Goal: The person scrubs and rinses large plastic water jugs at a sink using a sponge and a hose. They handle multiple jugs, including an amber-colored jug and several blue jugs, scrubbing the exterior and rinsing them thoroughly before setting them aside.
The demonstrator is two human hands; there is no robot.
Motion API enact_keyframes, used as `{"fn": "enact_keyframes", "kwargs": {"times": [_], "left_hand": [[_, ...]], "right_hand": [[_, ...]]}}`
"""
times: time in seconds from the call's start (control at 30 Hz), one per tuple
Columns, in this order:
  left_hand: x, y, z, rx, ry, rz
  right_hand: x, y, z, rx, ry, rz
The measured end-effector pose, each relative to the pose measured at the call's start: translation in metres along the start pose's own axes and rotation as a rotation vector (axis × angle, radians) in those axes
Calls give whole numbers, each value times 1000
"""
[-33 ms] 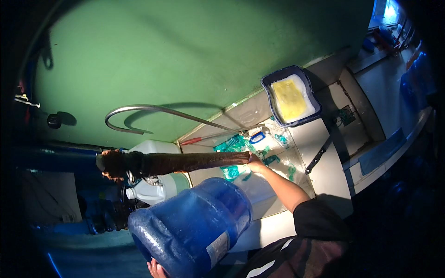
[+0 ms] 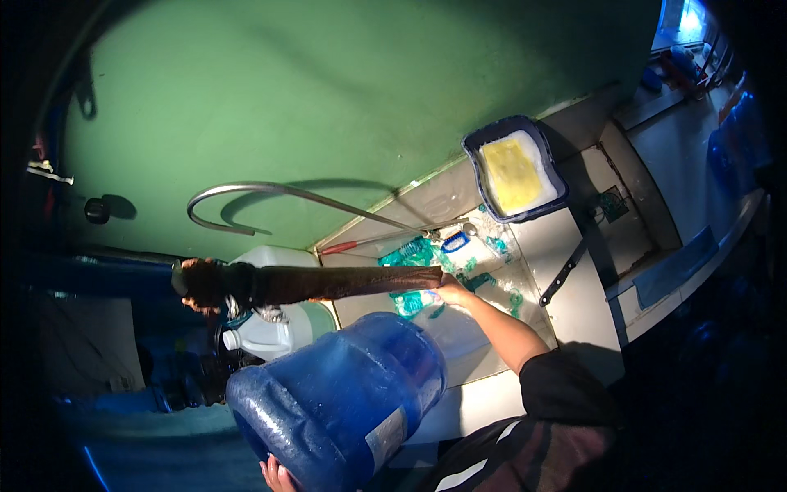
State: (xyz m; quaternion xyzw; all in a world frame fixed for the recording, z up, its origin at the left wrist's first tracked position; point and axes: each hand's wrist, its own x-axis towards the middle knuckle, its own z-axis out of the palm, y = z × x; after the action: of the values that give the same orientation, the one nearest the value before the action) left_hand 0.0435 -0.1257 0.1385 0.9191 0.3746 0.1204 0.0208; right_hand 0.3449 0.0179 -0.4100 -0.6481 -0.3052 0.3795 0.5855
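A large translucent blue water jug [image 2: 336, 394] lies tilted in front of me, with a pale label on its side. At its lower left end, the fingers of my left hand [image 2: 277, 474] wrap around the bottom edge and hold it. My right hand [image 2: 452, 292] reaches over the tiled basin [image 2: 459, 340] beyond the jug. It is at the right end of a dark brown bar [image 2: 336, 284], which has a rusty, metal-bound left end. The bar hides the fingers of that hand, so I cannot tell whether they grip it.
A curved metal spout [image 2: 270, 189] arches before the green wall [image 2: 328, 98]. White plastic jugs [image 2: 266, 336] stand at the left. Green netting [image 2: 406, 252], a blue brush [image 2: 455, 241] and a red-handled tool [image 2: 340, 248] lie in the basin. On the ledge are a black-handled knife [image 2: 564, 279] and a dark tub [image 2: 557, 198].
The brown bar sits very slightly higher in the picture. Both hands and the blue jug keep nearly the same places.
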Motion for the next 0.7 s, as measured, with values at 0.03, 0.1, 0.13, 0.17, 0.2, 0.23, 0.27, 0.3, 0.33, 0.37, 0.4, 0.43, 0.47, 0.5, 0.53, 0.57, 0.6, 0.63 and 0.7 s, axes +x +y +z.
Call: {"fn": "enact_keyframes", "kwargs": {"times": [0.03,0.1,0.13,0.17,0.2,0.23,0.27,0.3,0.33,0.37,0.4,0.43,0.47,0.5,0.53,0.57,0.6,0.63,0.7], "left_hand": [[-2,-2,1,17,-3,7],[-9,-7,4,67,-15,-11],[-15,-8,4,95,-28,-31],[-21,-10,4,121,-37,-50],[-28,-10,3,137,-38,-62],[-33,-10,4,152,-38,-75],[-39,-9,2,168,-39,-87],[-41,-9,4,156,-6,-82],[-43,-6,5,168,-32,-112],[-41,-5,6,178,-32,-88],[-38,-3,7,163,-32,-59],[-33,0,8,155,-26,-52],[-26,2,8,153,-2,-38],[-19,6,8,158,-13,-22],[-12,9,3,174,-52,-35],[-3,11,-4,198,-82,-7],[6,13,-12,244,-165,13],[13,16,-24,295,-155,38],[24,24,-48,336,-14,194]], "right_hand": [[-1,-2,-5,133,-84,257],[-4,-9,-17,443,-170,508],[-7,-13,-25,751,-126,511],[-7,-17,-34,1018,-155,603],[-11,-21,-41,1094,-115,641],[-13,-25,-45,1002,-164,652],[-21,-29,-46,884,-190,698],[-26,-32,-43,430,-243,736],[-37,-35,-37,241,-321,675],[-47,-38,-25,295,-441,714],[-62,-41,-11,319,-507,752],[-74,-44,4,419,-550,705],[-88,-46,20,504,-587,707],[-98,-48,31,568,-604,717],[-107,-50,42,625,-614,723],[-115,-52,50,667,-622,722],[-119,-54,55,702,-615,723],[-123,-56,58,731,-606,719],[-124,-61,58,783,-584,718]]}}
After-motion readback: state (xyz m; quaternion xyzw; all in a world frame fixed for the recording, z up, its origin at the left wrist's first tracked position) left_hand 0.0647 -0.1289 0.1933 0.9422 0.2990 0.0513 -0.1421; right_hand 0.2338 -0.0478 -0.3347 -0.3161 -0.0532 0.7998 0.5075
